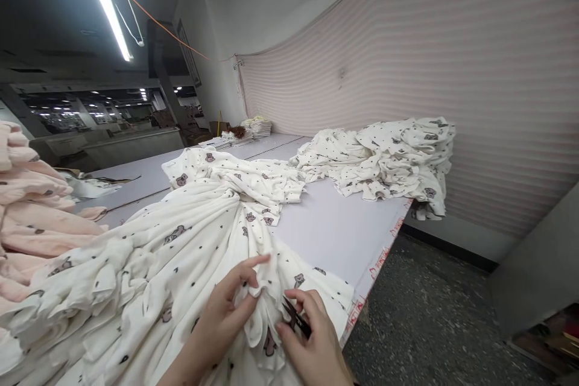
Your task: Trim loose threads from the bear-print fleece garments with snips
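A cream-white garment printed with small bears and hearts lies bunched across the near end of the grey cutting table. My left hand pinches a gathered fold of this fabric between thumb and fingers. My right hand is closed around small dark thread snips, their tips pointing at the pinched fold. The two hands are close together at the table's near edge.
A pile of the same printed garments sits at the table's right edge by the striped wall covering. Folded pink garments are stacked at the left. More fabric stacks lie far back. The floor drops off to the right.
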Tool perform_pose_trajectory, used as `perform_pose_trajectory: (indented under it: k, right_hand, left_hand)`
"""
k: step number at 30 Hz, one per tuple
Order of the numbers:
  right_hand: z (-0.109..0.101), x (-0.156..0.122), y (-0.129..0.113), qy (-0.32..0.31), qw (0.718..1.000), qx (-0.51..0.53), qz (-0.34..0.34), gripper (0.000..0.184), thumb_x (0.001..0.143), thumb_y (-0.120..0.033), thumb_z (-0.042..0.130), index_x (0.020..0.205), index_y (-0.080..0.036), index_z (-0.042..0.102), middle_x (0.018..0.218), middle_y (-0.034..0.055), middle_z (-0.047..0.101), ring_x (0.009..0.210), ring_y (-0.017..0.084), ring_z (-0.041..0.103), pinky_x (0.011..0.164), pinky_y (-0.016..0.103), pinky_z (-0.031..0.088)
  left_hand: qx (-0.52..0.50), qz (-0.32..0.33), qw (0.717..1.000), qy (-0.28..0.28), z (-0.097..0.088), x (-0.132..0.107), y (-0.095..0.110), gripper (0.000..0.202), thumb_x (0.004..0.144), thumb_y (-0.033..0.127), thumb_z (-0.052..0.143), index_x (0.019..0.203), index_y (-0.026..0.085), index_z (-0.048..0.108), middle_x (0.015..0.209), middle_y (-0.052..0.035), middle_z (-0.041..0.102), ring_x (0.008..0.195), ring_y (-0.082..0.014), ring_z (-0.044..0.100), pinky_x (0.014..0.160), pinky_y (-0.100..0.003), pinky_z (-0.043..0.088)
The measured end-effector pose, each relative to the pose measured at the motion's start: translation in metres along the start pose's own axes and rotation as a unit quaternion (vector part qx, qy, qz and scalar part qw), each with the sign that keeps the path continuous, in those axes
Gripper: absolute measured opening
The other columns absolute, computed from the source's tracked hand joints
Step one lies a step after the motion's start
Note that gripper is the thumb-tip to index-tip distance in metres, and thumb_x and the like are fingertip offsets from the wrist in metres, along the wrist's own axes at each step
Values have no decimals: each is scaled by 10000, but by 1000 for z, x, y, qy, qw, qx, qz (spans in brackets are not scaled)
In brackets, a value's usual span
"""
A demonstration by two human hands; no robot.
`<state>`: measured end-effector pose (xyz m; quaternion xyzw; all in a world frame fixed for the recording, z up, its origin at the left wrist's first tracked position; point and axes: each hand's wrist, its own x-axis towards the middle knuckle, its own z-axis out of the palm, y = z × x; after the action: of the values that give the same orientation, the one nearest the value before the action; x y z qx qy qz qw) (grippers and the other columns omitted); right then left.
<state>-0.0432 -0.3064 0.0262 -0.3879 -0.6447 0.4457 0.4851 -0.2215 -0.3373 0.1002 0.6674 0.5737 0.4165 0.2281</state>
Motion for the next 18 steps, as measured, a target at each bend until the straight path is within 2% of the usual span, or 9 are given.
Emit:
perform_pose_trajectory:
  k: [2,4,7,10,15,18]
  right_hand:
    - [3,0,-2,-7,1000,-13,-15,95,833,-211,536,870,-219,623,841,18,523,782,177,574,683,249,458]
    - [3,4,-6,-13,999,-2,-41,143,892,-236,469,816,-214,588,847,26,526,802,178,568,689,250,452]
    - [0,8,-12,-27,997,-26,-66,93,882,-214,485,823,-215,556,815,13,530,755,166,553,658,243,427]
    - [-6,9,-15,-74,994,-69,-51,42,824,-178,556,825,-214,577,798,1,559,727,159,567,638,235,416]
    - [-19,11,-30,-158,980,-103,-57,199,848,-254,575,1026,-241,663,909,22,642,834,175,633,714,235,467]
    - [-22,9,-39,-168,965,-182,-85,222,884,-278,533,1061,-270,665,891,13,660,796,176,648,654,231,463]
  left_hand:
    - [-16,-11,1000,-18,-2,-7,-1,73,910,193,397,883,231,453,981,-57,595,946,-199,578,820,-307,463]
    - [26,12,999,-30,-3,-14,-2,73,895,175,409,912,232,451,881,-27,557,828,-183,561,737,-287,459]
    - [111,70,991,0,1,-21,-5,146,836,101,444,783,227,391,847,-15,501,790,-174,519,688,-275,426]
    - [143,97,984,38,5,-26,-12,231,818,45,424,724,227,316,834,-13,487,777,-164,511,665,-264,416]
    - [164,125,977,51,7,-31,-23,255,802,2,419,739,227,317,866,-15,484,761,-148,523,679,-263,434]
    - [177,148,972,47,7,-32,-24,266,802,-13,414,748,225,311,875,-18,491,779,-150,520,682,-266,429]
